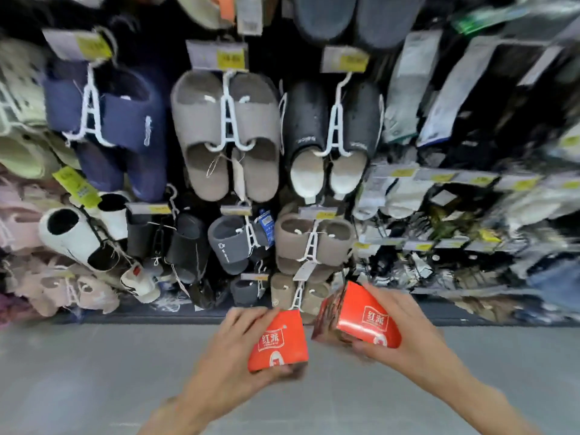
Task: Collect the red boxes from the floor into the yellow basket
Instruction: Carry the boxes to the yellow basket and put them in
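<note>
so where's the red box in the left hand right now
In the head view the left hand holds its red box low at centre, above the grey floor, just left of the right hand's box, below the hanging slippers.

The left hand (238, 350) holds one box (277, 340); beside it, the right hand (405, 334) holds another box (361, 315); the slipper rack (226, 136) stands behind; the floor (94, 387) lies below.

Both forearms cut off by the bottom edge. Right-side sock packs (470, 127) smeared by blur, price tags (230, 59) unreadable. Left hand's (233, 350) fingertips hidden behind its red box (277, 342).
</note>
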The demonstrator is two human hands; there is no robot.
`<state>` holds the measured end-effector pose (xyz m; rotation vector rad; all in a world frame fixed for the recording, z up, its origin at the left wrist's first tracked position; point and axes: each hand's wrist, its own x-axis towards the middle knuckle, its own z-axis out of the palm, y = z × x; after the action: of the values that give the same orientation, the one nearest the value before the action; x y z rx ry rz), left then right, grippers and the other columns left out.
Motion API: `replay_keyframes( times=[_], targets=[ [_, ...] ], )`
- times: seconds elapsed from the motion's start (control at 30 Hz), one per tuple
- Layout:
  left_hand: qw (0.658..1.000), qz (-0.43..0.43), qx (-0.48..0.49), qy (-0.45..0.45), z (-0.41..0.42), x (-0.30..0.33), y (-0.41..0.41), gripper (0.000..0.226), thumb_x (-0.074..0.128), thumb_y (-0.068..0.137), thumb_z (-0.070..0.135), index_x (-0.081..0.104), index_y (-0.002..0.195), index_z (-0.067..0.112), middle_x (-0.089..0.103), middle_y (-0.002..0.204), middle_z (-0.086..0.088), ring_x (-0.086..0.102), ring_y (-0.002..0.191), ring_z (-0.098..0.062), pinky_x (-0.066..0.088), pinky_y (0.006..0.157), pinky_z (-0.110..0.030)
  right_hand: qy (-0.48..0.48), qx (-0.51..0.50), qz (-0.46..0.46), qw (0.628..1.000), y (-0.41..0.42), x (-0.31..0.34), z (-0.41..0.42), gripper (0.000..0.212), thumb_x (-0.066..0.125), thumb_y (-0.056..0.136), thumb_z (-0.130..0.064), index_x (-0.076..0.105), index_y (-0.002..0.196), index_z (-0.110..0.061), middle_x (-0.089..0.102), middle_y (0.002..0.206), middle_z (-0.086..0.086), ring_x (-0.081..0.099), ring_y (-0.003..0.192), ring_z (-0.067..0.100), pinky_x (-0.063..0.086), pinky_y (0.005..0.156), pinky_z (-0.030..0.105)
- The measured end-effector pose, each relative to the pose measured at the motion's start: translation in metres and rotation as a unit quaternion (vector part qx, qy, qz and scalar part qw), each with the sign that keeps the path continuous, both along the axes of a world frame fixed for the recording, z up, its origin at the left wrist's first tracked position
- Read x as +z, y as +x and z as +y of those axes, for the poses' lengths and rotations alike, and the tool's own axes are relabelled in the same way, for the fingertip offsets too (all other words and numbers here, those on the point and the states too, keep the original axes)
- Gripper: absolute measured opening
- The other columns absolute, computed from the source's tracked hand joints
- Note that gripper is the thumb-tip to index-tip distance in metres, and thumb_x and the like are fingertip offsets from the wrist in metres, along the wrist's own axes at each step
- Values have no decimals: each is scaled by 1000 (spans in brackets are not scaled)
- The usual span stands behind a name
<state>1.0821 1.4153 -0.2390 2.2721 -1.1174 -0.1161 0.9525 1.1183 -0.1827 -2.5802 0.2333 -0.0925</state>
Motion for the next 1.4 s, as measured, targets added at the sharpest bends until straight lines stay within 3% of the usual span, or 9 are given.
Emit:
replay_keyframes(
  times=[0.23, 0.4, 0.5, 0.67, 0.8, 1.0, 1.2, 1.4],
  targets=[
    [985, -79, -151, -15, -110, 147, -25, 90, 53, 78, 84, 42, 148, 28, 45, 134, 16, 38, 122, -8, 37, 107, -32, -21, -126, -17, 992, -117, 147, -53, 97, 60, 67, -86, 22, 149, -49, 37, 130, -24, 37, 122, -3, 40, 102, 27],
    [967, -109, -229, -31, -211, 199, -60, 90, 56, 76, 84, 40, 148, 31, 44, 136, 18, 36, 124, -5, 36, 105, -29, -28, -245, -36, 969, -209, 194, -107, 98, 62, 65, -85, 31, 147, -43, 42, 129, -22, 39, 117, -5, 39, 102, 25],
    [953, -105, -281, -41, -282, 220, -93, 91, 53, 74, 87, 39, 147, 35, 40, 132, 24, 33, 121, 1, 32, 101, -17, -34, -308, -62, 949, -265, 204, -147, 98, 63, 62, -88, 37, 145, -42, 44, 124, -27, 42, 118, -5, 41, 102, 25],
    [931, -96, -348, -56, -417, 238, -162, 93, 51, 72, 90, 39, 146, 36, 41, 133, 21, 32, 120, 1, 35, 101, -22, -49, -383, -82, 919, -355, 220, -219, 89, 66, 63, -84, 40, 139, -47, 43, 123, -32, 40, 118, -8, 34, 99, 12],
    [916, -80, -388, -67, -522, 242, -222, 87, 49, 75, 88, 39, 146, 39, 40, 134, 24, 33, 124, 1, 38, 102, -27, -57, -443, -77, 892, -422, 227, -286, 86, 69, 65, -80, 45, 138, -41, 49, 122, -23, 45, 115, -3, 30, 92, 3],
    [891, -69, -441, -83, -671, 250, -308, 85, 47, 76, 86, 49, 141, 31, 48, 128, 20, 40, 120, -3, 39, 102, -31, -69, -514, -60, 853, -508, 233, -382, 88, 68, 68, -77, 41, 143, -40, 48, 128, -22, 43, 119, 0, 38, 102, 23],
    [861, -57, -500, -76, -819, 245, -371, 82, 52, 77, 82, 48, 142, 31, 49, 129, 16, 42, 123, -8, 43, 101, -36, -46, -581, -53, 811, -569, 223, -485, 91, 67, 66, -81, 41, 142, -40, 48, 127, -19, 43, 117, 2, 41, 100, 27],
    [821, -65, -563, -75, -984, 233, -420, 86, 49, 76, 85, 44, 145, 33, 44, 131, 19, 39, 122, -2, 42, 99, -29, -43, -638, -49, 767, -611, 212, -608, 88, 65, 65, -83, 40, 140, -44, 47, 123, -26, 42, 114, -5, 43, 97, 29]
  ],
)
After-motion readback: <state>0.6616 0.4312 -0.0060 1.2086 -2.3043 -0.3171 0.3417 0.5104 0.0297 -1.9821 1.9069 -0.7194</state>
